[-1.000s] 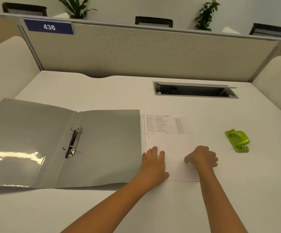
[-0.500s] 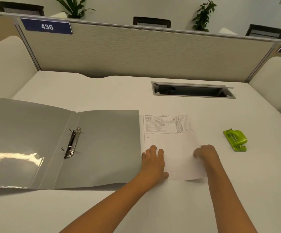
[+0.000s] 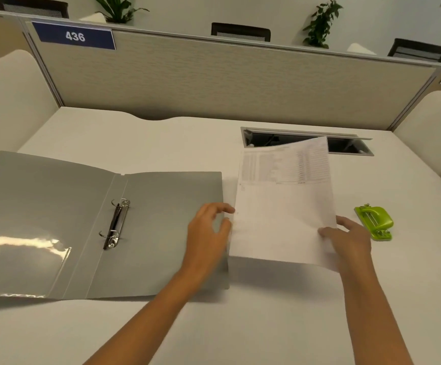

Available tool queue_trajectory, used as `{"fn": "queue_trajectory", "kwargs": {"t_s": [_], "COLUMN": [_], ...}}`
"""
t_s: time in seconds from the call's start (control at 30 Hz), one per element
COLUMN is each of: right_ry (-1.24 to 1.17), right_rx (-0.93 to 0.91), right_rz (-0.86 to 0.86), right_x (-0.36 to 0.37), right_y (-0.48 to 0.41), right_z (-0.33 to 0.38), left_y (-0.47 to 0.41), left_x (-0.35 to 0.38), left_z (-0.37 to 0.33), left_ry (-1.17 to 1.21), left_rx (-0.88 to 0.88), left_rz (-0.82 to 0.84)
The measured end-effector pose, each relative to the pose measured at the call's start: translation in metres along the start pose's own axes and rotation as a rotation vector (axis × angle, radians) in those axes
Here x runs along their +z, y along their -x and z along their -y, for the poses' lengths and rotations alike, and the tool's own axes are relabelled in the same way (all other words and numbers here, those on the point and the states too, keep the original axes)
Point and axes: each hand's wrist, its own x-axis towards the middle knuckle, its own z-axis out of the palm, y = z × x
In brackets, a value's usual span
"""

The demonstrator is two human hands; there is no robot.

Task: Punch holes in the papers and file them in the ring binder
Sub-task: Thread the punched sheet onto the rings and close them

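Observation:
A white printed paper [image 3: 282,206] is lifted off the desk and tilted up. My right hand [image 3: 346,238] grips its lower right edge. My left hand [image 3: 209,227] is at the paper's left edge with fingers spread, touching or nearly touching it. A grey ring binder [image 3: 56,219] lies open flat to the left, its two metal rings [image 3: 116,222] standing up at the spine. A green hole punch [image 3: 375,222] sits on the desk just right of my right hand.
The white desk [image 3: 267,325] is bounded by a beige partition [image 3: 214,83] at the back. A rectangular cable slot [image 3: 351,146] opens in the desk behind the paper. Cream side panels stand at both ends.
The paper was lying flat under both hands; my right hand has now lifted it off the desk by its right edge. My left hand has come off the sheet's top to its left edge.

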Motion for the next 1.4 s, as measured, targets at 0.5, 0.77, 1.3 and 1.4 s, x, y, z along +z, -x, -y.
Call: {"fn": "queue_trajectory", "kwargs": {"t_s": [0.5,0.77,1.3,1.4], "right_ry": [-0.15,-0.092,0.086,0.087], "right_rx": [0.099,0.101,0.073,0.079], "right_rz": [0.508,0.518,0.405,0.412], "right_x": [0.107,0.132,0.113,0.114], "right_y": [0.042,0.056,0.053,0.054], "right_z": [0.009,0.008,0.008,0.009], "left_y": [-0.021,-0.025,-0.023,-0.029], "left_x": [-0.17,-0.16,-0.094,-0.101], "left_z": [0.109,0.115,0.082,0.074], "left_ry": [0.194,0.01,0.226,0.09], "left_rx": [-0.521,-0.574,-0.613,-0.558], "left_rz": [-0.429,-0.289,-0.353,-0.401]}}
